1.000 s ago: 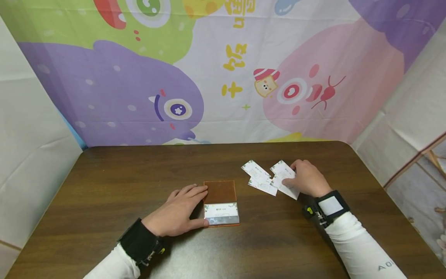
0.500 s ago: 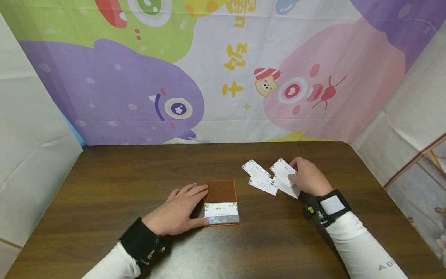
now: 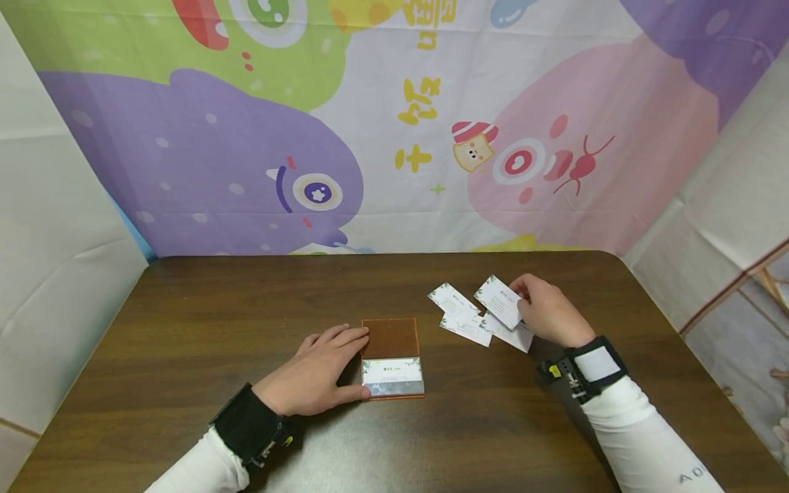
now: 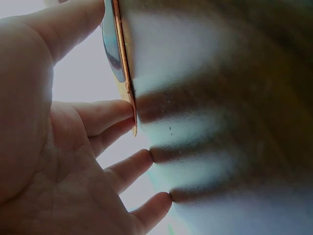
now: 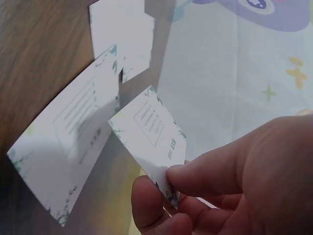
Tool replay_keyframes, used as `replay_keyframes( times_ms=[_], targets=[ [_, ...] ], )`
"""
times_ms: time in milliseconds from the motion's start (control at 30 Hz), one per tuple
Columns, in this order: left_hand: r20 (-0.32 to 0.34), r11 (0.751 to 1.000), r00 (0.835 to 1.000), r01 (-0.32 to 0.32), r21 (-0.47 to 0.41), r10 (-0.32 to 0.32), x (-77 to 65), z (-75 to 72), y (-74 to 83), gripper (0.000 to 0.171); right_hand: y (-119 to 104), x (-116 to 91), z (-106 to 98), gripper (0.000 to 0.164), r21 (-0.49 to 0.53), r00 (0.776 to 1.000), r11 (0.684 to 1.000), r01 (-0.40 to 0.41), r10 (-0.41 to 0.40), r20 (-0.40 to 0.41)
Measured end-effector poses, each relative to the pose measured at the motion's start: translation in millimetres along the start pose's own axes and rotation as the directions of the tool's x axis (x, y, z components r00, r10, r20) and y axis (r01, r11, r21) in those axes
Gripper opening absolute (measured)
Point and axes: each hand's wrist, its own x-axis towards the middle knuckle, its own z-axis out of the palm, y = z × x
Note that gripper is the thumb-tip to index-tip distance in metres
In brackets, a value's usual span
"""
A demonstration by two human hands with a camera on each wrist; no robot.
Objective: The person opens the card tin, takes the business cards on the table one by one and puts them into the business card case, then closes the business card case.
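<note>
A brown leather card holder (image 3: 390, 338) lies unfolded on the table, with a white business card in the clear pocket (image 3: 392, 389) of its near half. My left hand (image 3: 311, 376) rests along its left edge, fingers extended; the thumb lies on the near corner and a fingertip at the far half. Between thumb and fingers, my right hand (image 3: 555, 311) pinches one corner of a white business card (image 5: 149, 125) with green leaf print, raised and tilted. Beneath it lies another card (image 5: 66, 142), partly covered in the head view.
Left of the raised card, two overlapping business cards (image 3: 456, 311) lie on the dark wooden table (image 3: 246, 301). Behind the table's far edge hangs a cartoon-printed cloth (image 3: 407, 212). Pale cloth walls (image 3: 68, 226) stand at both sides.
My right hand has lifted the top business card off the one under it, raising it slightly up and to the left. The left hand and card holder have stayed put.
</note>
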Motion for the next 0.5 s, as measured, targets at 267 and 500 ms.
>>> replay_keyframes(
  times_ms=[267, 500],
  targets=[
    [-0.001, 1.000, 1.000, 0.000, 0.000, 0.000, 0.5, 1.4, -1.2, 0.086, -9, -3, -3, 0.029, 0.033, 1.000, 0.999, 0.021, -0.021, 0.004],
    [0.001, 1.000, 1.000, 0.000, -0.004, 0.000, 0.4, 1.2, -1.4, 0.086, -19, -2, -3, 0.028, 0.058, 0.998, 0.996, 0.060, -0.060, 0.005]
  ],
)
